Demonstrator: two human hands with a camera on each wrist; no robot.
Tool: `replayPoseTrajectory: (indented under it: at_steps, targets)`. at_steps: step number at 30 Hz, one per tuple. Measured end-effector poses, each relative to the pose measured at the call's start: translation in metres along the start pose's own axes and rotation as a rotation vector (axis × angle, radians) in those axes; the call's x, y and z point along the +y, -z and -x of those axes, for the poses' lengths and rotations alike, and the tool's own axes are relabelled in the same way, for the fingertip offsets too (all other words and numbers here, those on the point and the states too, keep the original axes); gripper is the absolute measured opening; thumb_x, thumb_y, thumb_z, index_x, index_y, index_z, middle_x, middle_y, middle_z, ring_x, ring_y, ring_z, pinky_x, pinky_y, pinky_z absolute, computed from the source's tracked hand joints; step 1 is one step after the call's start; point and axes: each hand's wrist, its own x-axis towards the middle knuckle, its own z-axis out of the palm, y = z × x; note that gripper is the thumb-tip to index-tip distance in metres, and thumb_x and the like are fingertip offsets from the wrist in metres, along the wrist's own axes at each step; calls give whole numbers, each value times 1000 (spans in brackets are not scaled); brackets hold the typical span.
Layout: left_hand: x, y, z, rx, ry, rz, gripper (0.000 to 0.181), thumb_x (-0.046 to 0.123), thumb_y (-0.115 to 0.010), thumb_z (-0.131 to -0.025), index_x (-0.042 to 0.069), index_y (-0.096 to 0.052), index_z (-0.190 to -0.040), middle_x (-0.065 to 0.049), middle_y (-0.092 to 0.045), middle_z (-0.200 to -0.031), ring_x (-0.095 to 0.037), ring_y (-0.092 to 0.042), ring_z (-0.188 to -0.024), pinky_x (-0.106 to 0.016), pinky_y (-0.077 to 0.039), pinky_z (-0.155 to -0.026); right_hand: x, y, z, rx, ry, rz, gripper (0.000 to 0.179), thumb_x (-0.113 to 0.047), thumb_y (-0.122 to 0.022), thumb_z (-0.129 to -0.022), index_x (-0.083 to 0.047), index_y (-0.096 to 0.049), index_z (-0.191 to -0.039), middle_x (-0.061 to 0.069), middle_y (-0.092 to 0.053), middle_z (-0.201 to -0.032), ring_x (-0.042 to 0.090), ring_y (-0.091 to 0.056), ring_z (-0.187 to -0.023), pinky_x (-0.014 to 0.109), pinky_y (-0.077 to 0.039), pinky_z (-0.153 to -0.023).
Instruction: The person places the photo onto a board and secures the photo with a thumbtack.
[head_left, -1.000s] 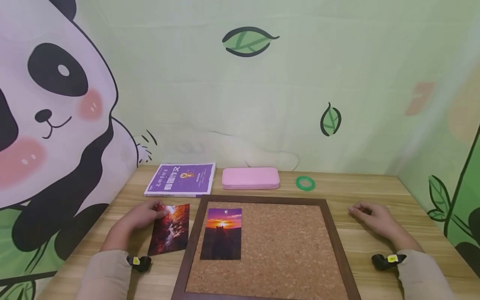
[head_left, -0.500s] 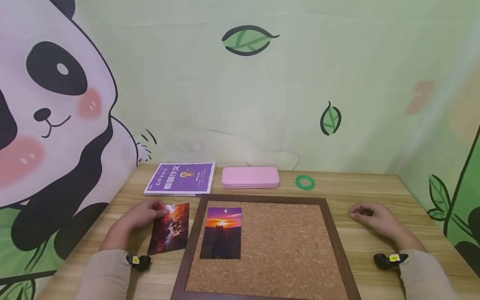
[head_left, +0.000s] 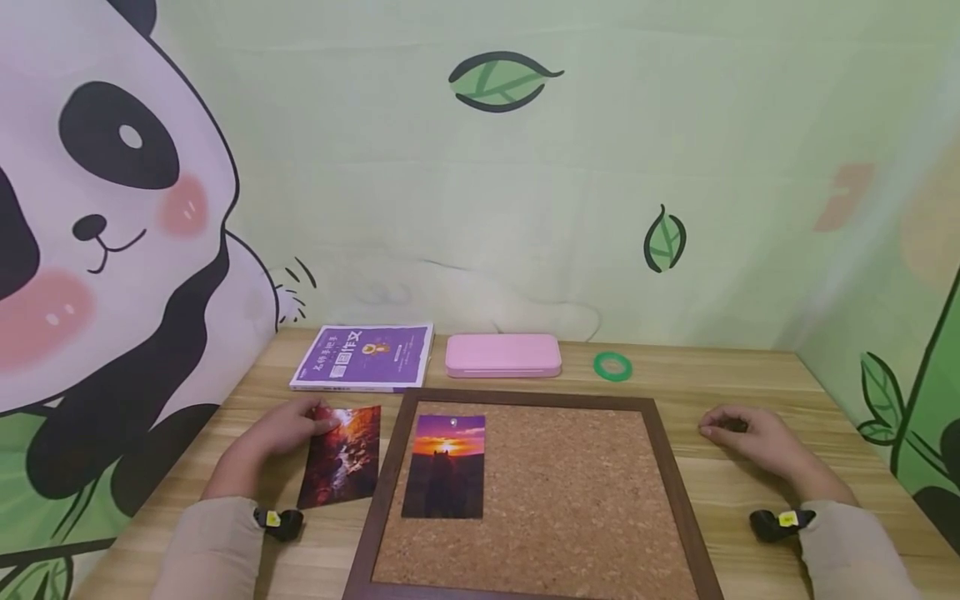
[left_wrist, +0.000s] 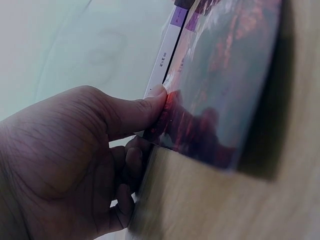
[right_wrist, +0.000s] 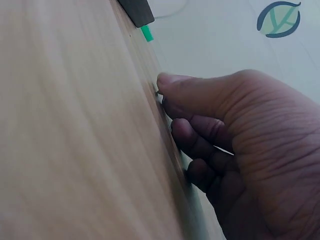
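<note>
My left hand (head_left: 288, 429) pinches the upper left corner of a glossy photo (head_left: 341, 458) of a stream among red foliage. The left wrist view has the thumb on its printed face and the photo tilted up off the wood. To the right of the board rests my right hand (head_left: 750, 437), thumb and forefinger together. A tiny dark point (right_wrist: 158, 93) sticks out between those fingertips in the right wrist view, like the tip of a push pin; its head is hidden. On the framed corkboard (head_left: 577, 492), a sunset photo (head_left: 444, 479) hangs from a pale push pin (head_left: 453, 422).
Along the back of the wooden table (head_left: 735, 375) lie a purple book (head_left: 363, 358), a pink pencil case (head_left: 502, 356) and a green tape roll (head_left: 612, 366). Behind them rises a green wall with a panda picture. The board's dark frame stands between both hands.
Both hands keep nearly the same place, the left with the stream photo. The right hand has shifted very slightly to the right; the head view moves a little.
</note>
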Motion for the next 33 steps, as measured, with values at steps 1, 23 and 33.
replayPoseTrajectory:
  at_steps: [1,23,33]
  targets:
    - [0,0,0,0,2,1,24,30,-62,-99,7,-58,-100,-10,-56,-94,-28,-52,-89,-47,-42,-81,0,0,0,0,6,4,15,-30,-69,-97,-17,-74,-103,0,-71,-103,18,-61,-99,40,-48,-86]
    - [-6,2,-2,9,2,29,31,38,-65,-97,8,-60,-101,-10,-56,-95,-28,-51,-91,-45,-39,-79,-2,0,-2,-6,-7,1,21,-22,-72,-95,-8,-70,-109,4,-70,-102,20,-62,-95,42,-49,-82]
    - [-3,23,8,29,-11,283,37,34,-70,-95,2,-63,-113,-11,-62,-99,-24,-55,-88,-38,-47,-74,-3,1,-3,-13,-14,6,11,-23,-70,-96,-13,-72,-101,2,-70,-101,22,-62,-98,43,-48,-84]
